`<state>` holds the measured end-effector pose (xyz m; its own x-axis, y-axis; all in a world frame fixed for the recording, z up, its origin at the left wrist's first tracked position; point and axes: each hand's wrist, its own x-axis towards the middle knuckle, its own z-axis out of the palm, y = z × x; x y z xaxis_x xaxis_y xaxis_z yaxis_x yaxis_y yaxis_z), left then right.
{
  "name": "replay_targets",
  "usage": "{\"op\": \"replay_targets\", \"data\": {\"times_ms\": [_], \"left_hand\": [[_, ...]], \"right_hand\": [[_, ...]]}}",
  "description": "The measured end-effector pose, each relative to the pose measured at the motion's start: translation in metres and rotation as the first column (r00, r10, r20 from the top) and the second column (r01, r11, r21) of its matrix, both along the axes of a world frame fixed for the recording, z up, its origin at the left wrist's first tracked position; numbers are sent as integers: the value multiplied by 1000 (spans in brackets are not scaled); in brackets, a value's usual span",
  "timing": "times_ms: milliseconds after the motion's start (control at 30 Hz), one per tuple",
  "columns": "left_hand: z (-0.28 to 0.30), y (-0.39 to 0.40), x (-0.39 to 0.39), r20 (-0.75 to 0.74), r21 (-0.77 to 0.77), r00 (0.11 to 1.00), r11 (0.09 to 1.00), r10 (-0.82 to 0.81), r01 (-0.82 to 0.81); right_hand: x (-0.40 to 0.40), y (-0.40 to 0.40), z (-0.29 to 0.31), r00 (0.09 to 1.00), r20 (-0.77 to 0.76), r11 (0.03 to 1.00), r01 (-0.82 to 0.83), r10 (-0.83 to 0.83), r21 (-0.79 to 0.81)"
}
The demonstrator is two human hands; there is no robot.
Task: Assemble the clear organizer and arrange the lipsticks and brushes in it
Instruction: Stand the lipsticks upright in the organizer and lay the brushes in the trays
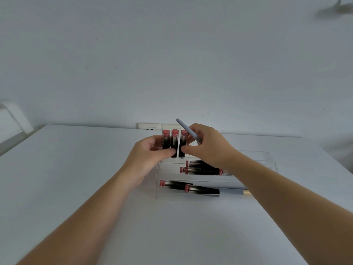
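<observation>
While both hands meet at the middle of the frame, the left hand (152, 155) curls its fingers around the base of the middle of three upright lipsticks (174, 143) at the back of the clear organizer (267, 159), and the right hand (207, 148) grips a grey brush (188, 131) whose handle slants up toward the upper left, its thumb tip close beside the left thumb. What the coming move turns on, I'd judge, is that the brush's long axis is tilted well off the vertical of the standing tubes and sits just right of them, so the right hand is the one placed to drop it into a slot beside them; which slot I cannot tell. By count: three lipsticks standing, two lying lengthwise (200, 168) on the middle tier, two more lying (191, 188) along the front at the lower centre, so seven in all. Two brushes show: the held one, and a second brush (235, 192) with a gold ferrule lying horizontally at the front, partly under the right forearm. All rests on a white table (76, 169)
</observation>
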<state>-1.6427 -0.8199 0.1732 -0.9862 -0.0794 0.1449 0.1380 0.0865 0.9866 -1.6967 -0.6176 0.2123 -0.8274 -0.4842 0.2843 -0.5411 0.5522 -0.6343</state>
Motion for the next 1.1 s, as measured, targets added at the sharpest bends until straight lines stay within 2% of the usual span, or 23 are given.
{"op": "replay_targets", "data": {"times_ms": [1100], "left_hand": [[0,-8,1,-51,-66,999,998,-16,12]], "right_hand": [[2,0,1,1000,27,1000,-2,2,-11]]}}
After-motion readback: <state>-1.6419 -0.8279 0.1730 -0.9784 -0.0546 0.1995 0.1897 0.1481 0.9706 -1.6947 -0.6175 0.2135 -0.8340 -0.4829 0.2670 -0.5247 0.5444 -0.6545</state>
